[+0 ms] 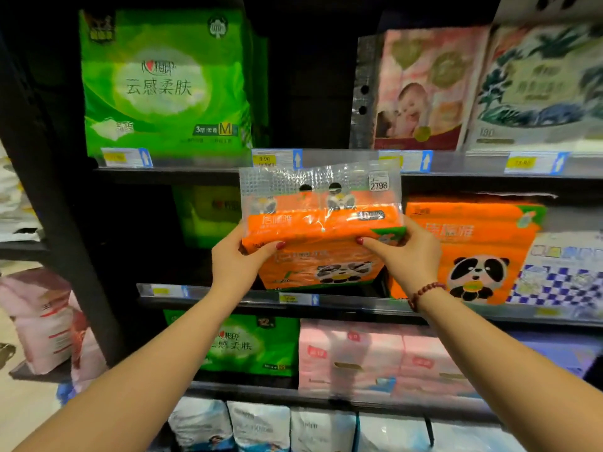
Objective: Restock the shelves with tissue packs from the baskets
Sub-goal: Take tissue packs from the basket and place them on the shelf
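Orange tissue pack (321,236) with the panda print sits at the middle shelf (228,293) opening, tilted, its clear handle flap up and touching the price rail of the shelf above. I have my left hand (236,261) clamped on its left end and my right hand (409,252) clamped on its right end, thumbs pressed onto the front face. A matching orange pack (470,252) stands just beside it on the right.

Dim store light w/ dark top corners; glare on clear pack top (319,182); edges warped, soft blur.
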Demonstrator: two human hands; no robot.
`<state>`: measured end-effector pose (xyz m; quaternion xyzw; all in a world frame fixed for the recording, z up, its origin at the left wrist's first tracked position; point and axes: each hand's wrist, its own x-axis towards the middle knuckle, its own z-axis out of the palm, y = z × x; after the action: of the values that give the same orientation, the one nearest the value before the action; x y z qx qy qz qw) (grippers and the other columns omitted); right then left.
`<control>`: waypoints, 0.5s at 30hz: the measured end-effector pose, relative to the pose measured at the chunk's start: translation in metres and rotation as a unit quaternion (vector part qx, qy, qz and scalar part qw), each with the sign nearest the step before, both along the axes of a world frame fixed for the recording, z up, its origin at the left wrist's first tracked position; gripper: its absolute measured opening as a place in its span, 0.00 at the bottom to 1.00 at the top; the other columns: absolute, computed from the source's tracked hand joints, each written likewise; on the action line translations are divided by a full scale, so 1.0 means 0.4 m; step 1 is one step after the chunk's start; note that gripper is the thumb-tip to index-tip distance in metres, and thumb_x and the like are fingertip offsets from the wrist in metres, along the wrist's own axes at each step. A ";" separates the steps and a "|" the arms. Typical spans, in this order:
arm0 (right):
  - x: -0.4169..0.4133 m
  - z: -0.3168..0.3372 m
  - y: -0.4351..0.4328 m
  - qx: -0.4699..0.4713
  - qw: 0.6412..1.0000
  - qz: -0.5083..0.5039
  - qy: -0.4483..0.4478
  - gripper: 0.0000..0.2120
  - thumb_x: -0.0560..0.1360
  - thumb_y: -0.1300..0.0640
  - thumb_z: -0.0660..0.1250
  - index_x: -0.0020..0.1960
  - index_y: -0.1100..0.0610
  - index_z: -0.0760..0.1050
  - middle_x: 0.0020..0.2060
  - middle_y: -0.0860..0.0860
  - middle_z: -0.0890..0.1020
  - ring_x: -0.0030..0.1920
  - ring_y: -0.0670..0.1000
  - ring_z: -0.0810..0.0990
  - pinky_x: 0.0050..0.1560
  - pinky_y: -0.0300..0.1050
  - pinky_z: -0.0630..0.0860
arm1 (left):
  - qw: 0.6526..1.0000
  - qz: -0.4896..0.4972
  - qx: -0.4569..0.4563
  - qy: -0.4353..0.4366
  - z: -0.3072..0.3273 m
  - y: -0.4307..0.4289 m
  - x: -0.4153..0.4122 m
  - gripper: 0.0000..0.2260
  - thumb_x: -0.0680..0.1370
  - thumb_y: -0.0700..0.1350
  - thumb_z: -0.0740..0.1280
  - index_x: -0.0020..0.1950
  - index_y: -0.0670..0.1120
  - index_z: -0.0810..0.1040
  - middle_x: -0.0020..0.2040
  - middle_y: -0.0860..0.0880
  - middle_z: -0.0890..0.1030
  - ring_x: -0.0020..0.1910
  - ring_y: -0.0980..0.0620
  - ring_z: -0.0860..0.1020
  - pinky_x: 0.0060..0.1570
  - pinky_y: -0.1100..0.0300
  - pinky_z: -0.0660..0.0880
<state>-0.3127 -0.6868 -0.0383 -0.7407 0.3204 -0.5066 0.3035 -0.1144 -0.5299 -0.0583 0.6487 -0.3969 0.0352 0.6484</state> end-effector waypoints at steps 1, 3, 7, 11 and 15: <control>0.006 -0.010 -0.010 0.007 1.000 -0.005 -0.003 0.19 0.62 0.46 0.78 0.51 0.48 0.79 0.41 0.44 0.82 0.45 0.46 0.80 0.50 0.49 0.79 | 1.000 -0.008 -0.002 0.001 -0.003 -0.013 0.007 0.17 0.69 0.45 0.76 0.57 0.48 0.80 0.48 0.54 0.83 0.47 0.63 0.80 0.47 0.68 0.77; 0.017 -0.022 -0.032 0.022 1.000 -0.018 -0.013 0.19 0.62 0.45 0.78 0.51 0.48 0.79 0.42 0.43 0.82 0.45 0.45 0.81 0.50 0.51 0.79 | 1.000 -0.018 -0.006 -0.001 0.001 -0.039 0.021 0.20 0.69 0.46 0.75 0.61 0.49 0.79 0.49 0.56 0.83 0.49 0.62 0.80 0.50 0.67 0.77; 0.037 -0.032 -0.063 0.030 0.998 -0.045 -0.030 0.17 0.63 0.43 0.77 0.49 0.48 0.79 0.41 0.43 0.82 0.44 0.45 0.80 0.48 0.51 0.80 | 1.000 -0.016 0.012 -0.018 0.018 -0.085 0.047 0.17 0.71 0.48 0.74 0.59 0.51 0.79 0.47 0.59 0.81 0.49 0.62 0.79 0.54 0.59 0.76; 0.054 -0.056 -0.080 0.019 0.997 -0.063 -0.041 0.19 0.64 0.42 0.76 0.50 0.48 0.80 0.42 0.44 0.83 0.45 0.45 0.81 0.48 0.51 0.80 | 0.999 -0.022 0.009 -0.028 0.010 -0.110 0.067 0.18 0.71 0.49 0.73 0.61 0.50 0.79 0.48 0.59 0.82 0.50 0.62 0.79 0.55 0.57 0.77; 0.063 -0.072 -0.076 0.002 0.995 -0.064 -0.080 0.16 0.65 0.46 0.76 0.51 0.47 0.78 0.41 0.40 0.81 0.44 0.40 0.79 0.46 0.40 0.77 | 0.999 -0.030 -0.003 -0.043 0.003 -0.116 0.084 0.19 0.71 0.48 0.73 0.61 0.49 0.79 0.48 0.59 0.82 0.51 0.61 0.80 0.54 0.60 0.77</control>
<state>-0.2874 -0.7173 -0.0673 -0.6754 0.3427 -0.5819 0.2963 -0.0809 -0.5763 -0.0569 0.6321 -0.4439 0.0448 0.6336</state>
